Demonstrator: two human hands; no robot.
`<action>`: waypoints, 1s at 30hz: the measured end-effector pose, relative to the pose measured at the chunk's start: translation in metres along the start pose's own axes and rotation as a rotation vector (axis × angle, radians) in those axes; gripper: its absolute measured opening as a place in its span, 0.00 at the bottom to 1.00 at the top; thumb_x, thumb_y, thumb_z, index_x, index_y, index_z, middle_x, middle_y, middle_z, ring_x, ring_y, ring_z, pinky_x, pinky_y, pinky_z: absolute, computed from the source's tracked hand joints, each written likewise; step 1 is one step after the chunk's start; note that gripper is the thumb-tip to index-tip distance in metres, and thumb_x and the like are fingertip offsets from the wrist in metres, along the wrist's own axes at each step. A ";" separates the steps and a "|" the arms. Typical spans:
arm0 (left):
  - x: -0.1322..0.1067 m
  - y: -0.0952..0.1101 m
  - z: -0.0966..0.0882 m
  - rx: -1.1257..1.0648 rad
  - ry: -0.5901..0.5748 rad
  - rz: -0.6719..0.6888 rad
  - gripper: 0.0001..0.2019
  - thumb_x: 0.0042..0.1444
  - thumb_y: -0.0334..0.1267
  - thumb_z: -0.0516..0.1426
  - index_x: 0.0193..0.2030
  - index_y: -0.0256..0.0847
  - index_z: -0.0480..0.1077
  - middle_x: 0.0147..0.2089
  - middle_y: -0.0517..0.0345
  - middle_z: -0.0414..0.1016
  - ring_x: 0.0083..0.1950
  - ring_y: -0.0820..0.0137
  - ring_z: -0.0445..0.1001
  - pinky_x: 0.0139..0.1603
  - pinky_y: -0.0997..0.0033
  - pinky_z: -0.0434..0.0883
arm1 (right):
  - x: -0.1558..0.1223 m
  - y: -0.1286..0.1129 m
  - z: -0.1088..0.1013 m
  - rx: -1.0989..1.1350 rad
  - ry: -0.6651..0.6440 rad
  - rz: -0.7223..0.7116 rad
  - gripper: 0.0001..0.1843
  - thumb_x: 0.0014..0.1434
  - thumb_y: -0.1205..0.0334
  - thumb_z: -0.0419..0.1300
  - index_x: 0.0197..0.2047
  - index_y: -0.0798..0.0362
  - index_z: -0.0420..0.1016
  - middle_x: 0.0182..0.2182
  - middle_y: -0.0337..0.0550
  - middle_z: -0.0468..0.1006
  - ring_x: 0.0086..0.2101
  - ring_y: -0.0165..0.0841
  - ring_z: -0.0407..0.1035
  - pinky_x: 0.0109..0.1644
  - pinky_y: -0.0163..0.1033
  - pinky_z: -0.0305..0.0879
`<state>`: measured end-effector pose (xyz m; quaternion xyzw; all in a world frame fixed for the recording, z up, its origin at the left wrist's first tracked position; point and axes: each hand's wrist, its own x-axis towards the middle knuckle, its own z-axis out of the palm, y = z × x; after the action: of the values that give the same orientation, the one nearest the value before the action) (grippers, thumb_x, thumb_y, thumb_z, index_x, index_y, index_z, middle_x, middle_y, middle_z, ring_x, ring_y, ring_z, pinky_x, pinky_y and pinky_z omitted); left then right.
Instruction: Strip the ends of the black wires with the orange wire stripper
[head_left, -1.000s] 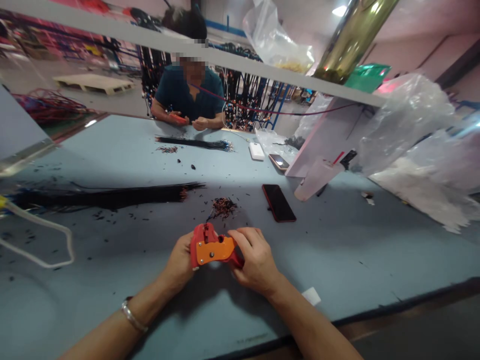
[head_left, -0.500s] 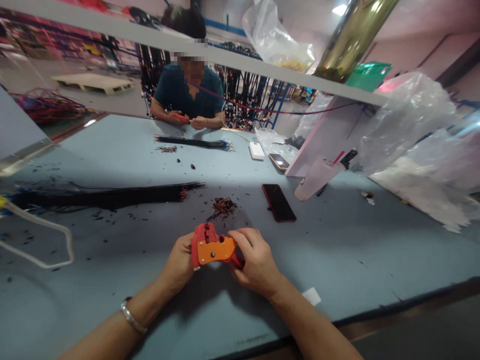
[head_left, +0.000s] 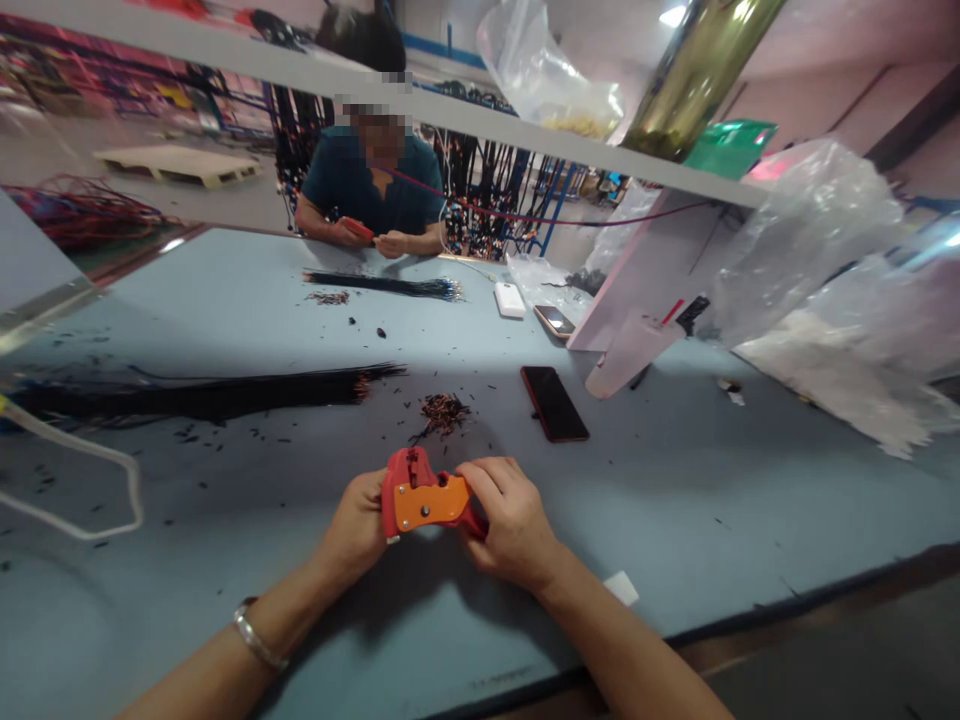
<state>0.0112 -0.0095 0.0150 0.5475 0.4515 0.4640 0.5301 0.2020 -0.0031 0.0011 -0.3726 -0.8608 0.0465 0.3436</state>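
My right hand (head_left: pixel 514 520) is wrapped round the handles of a red and orange wire stripper (head_left: pixel 429 503), held over the near part of the table. My left hand (head_left: pixel 360 520), with a silver bracelet on its wrist, is closed at the tool's red head. Its fingertips are hidden behind that head, so what they hold does not show. Just beyond the tool lies a small heap of black and copper-coloured wire scraps (head_left: pixel 445 412). A long bundle of black wires (head_left: pixel 225 392) stretches to the left, its copper-tipped ends pointing towards the heap.
A dark phone (head_left: pixel 555 403) and a translucent cup (head_left: pixel 626 358) are to the right. Across the table (head_left: pixel 720 470) sits a co-worker (head_left: pixel 371 180) with a red tool, behind a second wire bundle (head_left: pixel 386 287). A shelf (head_left: pixel 450 118) crosses overhead. Plastic bags (head_left: pixel 810 240) fill the right side.
The whole view has shifted slightly. Both my hands and the wire stripper keep the same pose. The co-worker's hands and red tool have moved a little.
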 end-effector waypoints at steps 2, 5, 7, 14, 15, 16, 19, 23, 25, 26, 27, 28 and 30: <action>0.000 0.001 0.000 0.014 0.003 -0.009 0.09 0.43 0.41 0.64 0.28 0.37 0.80 0.30 0.54 0.82 0.31 0.65 0.76 0.35 0.69 0.73 | 0.000 0.001 0.000 -0.014 -0.005 -0.011 0.17 0.51 0.65 0.56 0.46 0.57 0.68 0.37 0.52 0.73 0.37 0.42 0.67 0.41 0.47 0.65; 0.000 0.006 0.001 0.030 0.003 -0.010 0.09 0.43 0.41 0.64 0.29 0.37 0.80 0.30 0.54 0.82 0.31 0.64 0.76 0.35 0.69 0.73 | 0.001 0.002 0.002 -0.035 -0.012 -0.002 0.13 0.52 0.64 0.55 0.43 0.56 0.68 0.33 0.50 0.73 0.34 0.40 0.67 0.39 0.44 0.64; 0.000 0.008 0.001 0.026 0.003 -0.017 0.09 0.43 0.40 0.64 0.28 0.37 0.80 0.29 0.55 0.81 0.30 0.65 0.76 0.35 0.69 0.72 | 0.001 0.002 0.003 -0.046 -0.024 0.003 0.11 0.52 0.64 0.55 0.41 0.55 0.68 0.32 0.48 0.72 0.32 0.39 0.66 0.37 0.42 0.64; 0.003 0.006 0.000 -0.023 -0.007 -0.048 0.10 0.41 0.43 0.66 0.26 0.38 0.79 0.27 0.57 0.80 0.28 0.67 0.74 0.34 0.71 0.71 | -0.001 0.005 0.008 -0.088 -0.058 0.000 0.09 0.49 0.65 0.52 0.37 0.54 0.68 0.28 0.46 0.72 0.28 0.37 0.65 0.32 0.40 0.61; 0.004 0.005 0.000 -0.025 -0.010 -0.050 0.09 0.42 0.43 0.66 0.27 0.38 0.79 0.27 0.57 0.80 0.29 0.67 0.74 0.34 0.71 0.71 | -0.001 0.006 0.009 -0.094 -0.062 0.002 0.09 0.49 0.65 0.52 0.36 0.54 0.68 0.27 0.45 0.72 0.27 0.36 0.65 0.32 0.39 0.61; 0.005 0.004 -0.001 -0.026 -0.013 -0.052 0.09 0.42 0.42 0.67 0.27 0.38 0.79 0.27 0.57 0.81 0.29 0.67 0.74 0.35 0.71 0.71 | -0.001 0.006 0.009 -0.099 -0.065 0.005 0.09 0.49 0.66 0.52 0.35 0.53 0.68 0.26 0.45 0.72 0.27 0.36 0.65 0.31 0.39 0.61; 0.006 0.000 -0.003 -0.037 -0.027 -0.076 0.09 0.43 0.42 0.67 0.29 0.39 0.80 0.29 0.56 0.81 0.31 0.66 0.76 0.38 0.70 0.71 | 0.001 0.007 0.011 -0.112 -0.067 0.017 0.07 0.48 0.66 0.52 0.33 0.53 0.67 0.25 0.43 0.72 0.25 0.35 0.64 0.29 0.38 0.59; 0.008 -0.005 -0.006 -0.057 -0.032 -0.100 0.11 0.42 0.43 0.67 0.30 0.39 0.80 0.32 0.53 0.82 0.34 0.64 0.77 0.42 0.68 0.72 | 0.003 0.008 0.013 -0.118 -0.060 0.020 0.06 0.48 0.66 0.52 0.32 0.52 0.66 0.24 0.42 0.71 0.24 0.34 0.64 0.28 0.37 0.58; 0.008 -0.006 -0.007 -0.061 -0.025 -0.110 0.13 0.42 0.45 0.67 0.31 0.38 0.80 0.33 0.52 0.82 0.35 0.63 0.77 0.43 0.67 0.72 | 0.003 0.009 0.014 -0.118 -0.059 0.020 0.05 0.48 0.66 0.52 0.32 0.52 0.65 0.24 0.40 0.70 0.24 0.33 0.64 0.28 0.36 0.58; 0.009 -0.006 -0.007 -0.057 -0.024 -0.114 0.14 0.42 0.46 0.67 0.30 0.38 0.80 0.33 0.52 0.82 0.35 0.63 0.77 0.43 0.67 0.72 | 0.004 0.009 0.015 -0.120 -0.060 0.021 0.05 0.48 0.66 0.52 0.31 0.52 0.64 0.24 0.40 0.70 0.24 0.33 0.64 0.28 0.36 0.58; 0.009 -0.005 -0.006 -0.048 -0.022 -0.115 0.14 0.41 0.47 0.67 0.30 0.37 0.80 0.33 0.51 0.82 0.35 0.63 0.77 0.43 0.66 0.72 | 0.004 0.010 0.015 -0.122 -0.062 0.022 0.04 0.48 0.66 0.52 0.31 0.51 0.64 0.23 0.40 0.70 0.24 0.33 0.64 0.27 0.36 0.58; 0.009 -0.003 -0.006 -0.034 -0.019 -0.113 0.15 0.41 0.48 0.67 0.29 0.37 0.79 0.33 0.51 0.82 0.35 0.62 0.77 0.42 0.67 0.72 | 0.004 0.010 0.015 -0.125 -0.063 0.024 0.04 0.48 0.66 0.52 0.31 0.51 0.64 0.23 0.39 0.70 0.24 0.32 0.64 0.27 0.36 0.57; 0.010 0.000 -0.005 -0.008 -0.010 -0.099 0.15 0.40 0.49 0.67 0.27 0.38 0.79 0.31 0.51 0.81 0.34 0.62 0.76 0.41 0.67 0.72 | 0.004 0.011 0.015 -0.131 -0.067 0.024 0.04 0.47 0.66 0.53 0.30 0.51 0.63 0.23 0.39 0.70 0.24 0.32 0.65 0.27 0.35 0.57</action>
<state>0.0079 0.0007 0.0158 0.5248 0.4736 0.4362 0.5567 0.1967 0.0102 -0.0117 -0.4027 -0.8685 0.0065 0.2890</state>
